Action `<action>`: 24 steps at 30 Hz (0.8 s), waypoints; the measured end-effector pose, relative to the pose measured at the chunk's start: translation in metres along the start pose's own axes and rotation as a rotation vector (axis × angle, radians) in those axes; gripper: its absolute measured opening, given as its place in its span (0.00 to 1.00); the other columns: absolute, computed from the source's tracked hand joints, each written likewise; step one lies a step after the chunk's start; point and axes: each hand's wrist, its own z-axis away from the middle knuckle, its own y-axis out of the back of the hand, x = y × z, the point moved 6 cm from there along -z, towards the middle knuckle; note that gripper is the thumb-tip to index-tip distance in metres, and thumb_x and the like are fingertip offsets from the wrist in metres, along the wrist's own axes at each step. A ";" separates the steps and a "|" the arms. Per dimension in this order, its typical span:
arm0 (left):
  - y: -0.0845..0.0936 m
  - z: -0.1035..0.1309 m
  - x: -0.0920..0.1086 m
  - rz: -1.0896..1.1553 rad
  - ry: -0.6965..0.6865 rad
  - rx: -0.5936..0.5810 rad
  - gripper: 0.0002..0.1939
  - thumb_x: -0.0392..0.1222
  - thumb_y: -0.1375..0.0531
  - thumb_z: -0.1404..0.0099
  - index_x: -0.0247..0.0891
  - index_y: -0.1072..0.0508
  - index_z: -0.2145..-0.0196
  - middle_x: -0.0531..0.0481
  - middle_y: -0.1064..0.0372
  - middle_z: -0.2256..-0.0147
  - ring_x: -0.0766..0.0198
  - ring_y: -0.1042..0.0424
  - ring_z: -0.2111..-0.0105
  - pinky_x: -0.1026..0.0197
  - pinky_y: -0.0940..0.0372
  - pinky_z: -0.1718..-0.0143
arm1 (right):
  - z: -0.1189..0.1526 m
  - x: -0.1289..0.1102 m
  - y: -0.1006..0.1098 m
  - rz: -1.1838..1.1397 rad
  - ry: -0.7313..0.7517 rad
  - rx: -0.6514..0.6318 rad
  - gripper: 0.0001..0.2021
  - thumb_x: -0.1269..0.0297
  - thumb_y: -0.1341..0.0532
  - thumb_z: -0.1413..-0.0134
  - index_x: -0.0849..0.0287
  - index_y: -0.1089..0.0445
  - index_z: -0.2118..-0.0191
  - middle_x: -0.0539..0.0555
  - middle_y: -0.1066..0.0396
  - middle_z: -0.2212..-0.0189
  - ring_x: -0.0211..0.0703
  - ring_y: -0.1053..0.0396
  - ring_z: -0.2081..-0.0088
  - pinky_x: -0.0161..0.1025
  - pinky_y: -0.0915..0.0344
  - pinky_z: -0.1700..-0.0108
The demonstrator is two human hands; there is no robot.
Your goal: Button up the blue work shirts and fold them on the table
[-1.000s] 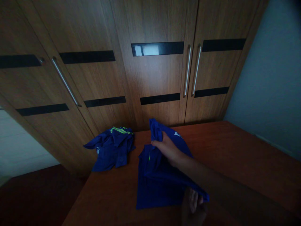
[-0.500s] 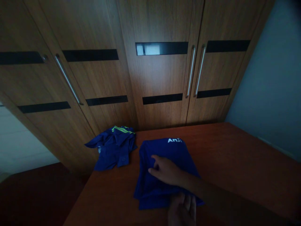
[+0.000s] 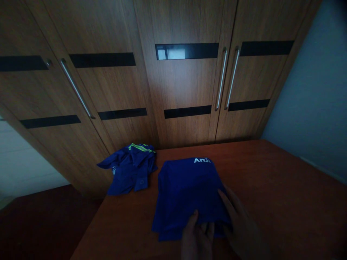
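A folded blue garment (image 3: pixel 189 191) with white lettering at its far right corner lies on the reddish-brown wooden surface. At its near edge, my left hand (image 3: pixel 197 236) has the thumb on top and the fingers curled under the cloth. My right hand (image 3: pixel 241 220) is at the near right corner, its fingers stretched along the right edge and touching the cloth. Its lower part is dark and partly hidden. To the left, apart from both hands, lies a crumpled blue garment (image 3: pixel 130 169) with yellow-green stripes.
A wooden wardrobe (image 3: pixel 184 83) with black strips and long metal handles stands right behind the wooden surface (image 3: pixel 271 180). A pale blue wall (image 3: pixel 311 94) closes off the right side. At the lower left the surface ends above a dark reddish area (image 3: pixel 46 220).
My right hand has moved from the top of the folded garment to its right edge. My left hand has shifted left along the near edge, its thumb now on the cloth.
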 end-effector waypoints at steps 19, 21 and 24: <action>0.047 -0.007 0.062 -0.086 -0.071 -0.070 0.16 0.40 0.47 0.36 0.44 0.31 0.50 0.43 0.25 0.58 0.53 0.26 0.56 0.47 0.34 0.53 | 0.015 0.041 -0.006 0.026 -0.121 -0.021 0.38 0.76 0.53 0.46 0.46 0.63 0.32 0.56 0.46 0.37 0.53 0.32 0.47 0.47 0.29 0.52; 0.054 -0.004 0.082 -0.123 -0.123 -0.052 0.17 0.41 0.48 0.37 0.46 0.30 0.51 0.44 0.25 0.57 0.53 0.27 0.54 0.46 0.35 0.52 | 0.014 0.041 -0.004 0.028 -0.103 -0.027 0.37 0.77 0.52 0.46 0.47 0.62 0.32 0.56 0.40 0.40 0.51 0.33 0.46 0.48 0.32 0.49; 0.060 0.002 0.115 -0.321 -0.301 -0.008 0.15 0.42 0.46 0.40 0.47 0.27 0.55 0.45 0.25 0.57 0.50 0.29 0.51 0.43 0.35 0.50 | 0.013 0.042 -0.005 0.019 -0.084 -0.027 0.35 0.76 0.52 0.46 0.49 0.59 0.33 0.56 0.39 0.41 0.49 0.35 0.44 0.46 0.34 0.46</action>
